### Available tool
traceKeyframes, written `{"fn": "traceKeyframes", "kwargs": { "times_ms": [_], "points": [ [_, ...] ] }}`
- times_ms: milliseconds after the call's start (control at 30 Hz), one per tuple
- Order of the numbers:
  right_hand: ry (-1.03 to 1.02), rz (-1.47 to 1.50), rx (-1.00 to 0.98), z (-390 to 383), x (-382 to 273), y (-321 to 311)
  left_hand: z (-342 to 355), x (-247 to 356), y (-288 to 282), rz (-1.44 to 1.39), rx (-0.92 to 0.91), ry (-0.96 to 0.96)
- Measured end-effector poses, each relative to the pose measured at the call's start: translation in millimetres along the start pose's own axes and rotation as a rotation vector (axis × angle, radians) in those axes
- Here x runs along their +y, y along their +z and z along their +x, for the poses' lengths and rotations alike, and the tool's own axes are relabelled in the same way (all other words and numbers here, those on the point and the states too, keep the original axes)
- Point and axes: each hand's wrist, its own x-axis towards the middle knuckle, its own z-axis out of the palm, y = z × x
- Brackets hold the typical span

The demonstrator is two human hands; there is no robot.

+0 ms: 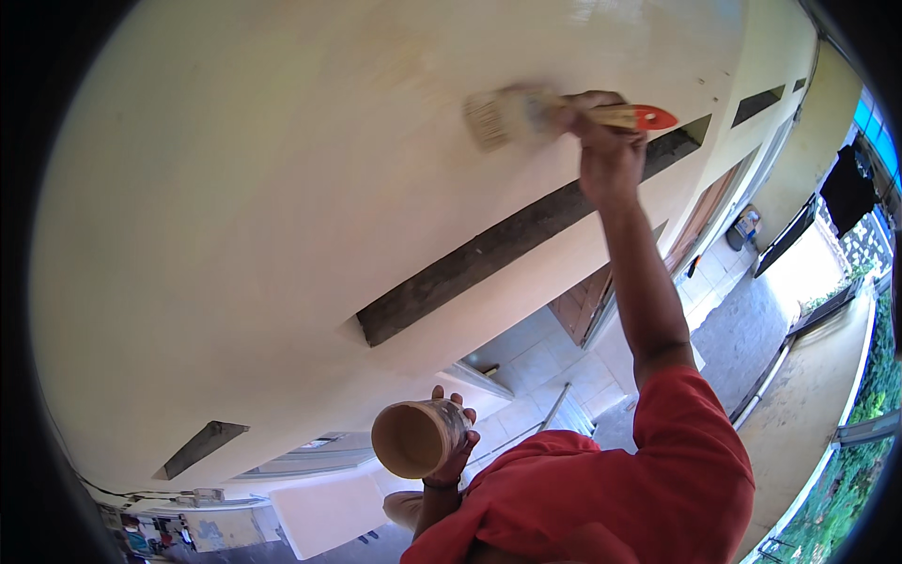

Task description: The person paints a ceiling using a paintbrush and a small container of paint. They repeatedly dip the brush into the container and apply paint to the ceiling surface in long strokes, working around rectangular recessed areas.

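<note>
My right hand (609, 155) is raised against the pale painted wall (244, 169), gripping a wide paintbrush (648, 117) with a red-tipped handle. The pale bristles, blurred, lie on or very close to the wall, above a long dark recessed slot (484, 254). My left hand (456, 456) is lower, near my red-clothed torso, wrapped round a cream paint container (402, 437) with smeared sides. I look into its open top; how much paint it holds I cannot tell.
Smaller slots (202, 446) are cut in the same wall. Below are brown doors (573, 305), a tiled floor (531, 352) and a railing (550, 414). At the right, a parapet (813, 376) borders the walkway, with dark hanging cloth (846, 188) beyond.
</note>
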Motion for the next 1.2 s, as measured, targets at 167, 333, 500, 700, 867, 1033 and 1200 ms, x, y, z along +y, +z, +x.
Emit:
{"fn": "traceKeyframes", "kwargs": {
  "times_ms": [167,333,500,700,867,1033,1200],
  "points": [
    [-0.233,-0.309,0.189,53,-31,-122,0,1,-1,0.017,0.000,-0.006],
    [-0.336,-0.501,0.456,63,-67,-147,4,3,-4,0.000,0.016,-0.034],
    [-0.854,-0.985,0.281,45,-29,-123,9,4,-9,0.011,0.008,-0.056],
    [-0.769,-1.148,0.022,-68,28,18,11,2,-11,-0.007,0.014,-0.056],
    [-0.770,-0.586,-0.309,-104,19,63,16,0,-3,-0.006,0.010,-0.062],
    [-0.437,-0.465,-0.036,-82,44,1,18,-3,7,0.019,0.022,-0.058],
    [-0.574,-0.725,0.236,-67,39,-58,13,-4,8,-0.005,0.062,-0.031]
  ]
}}
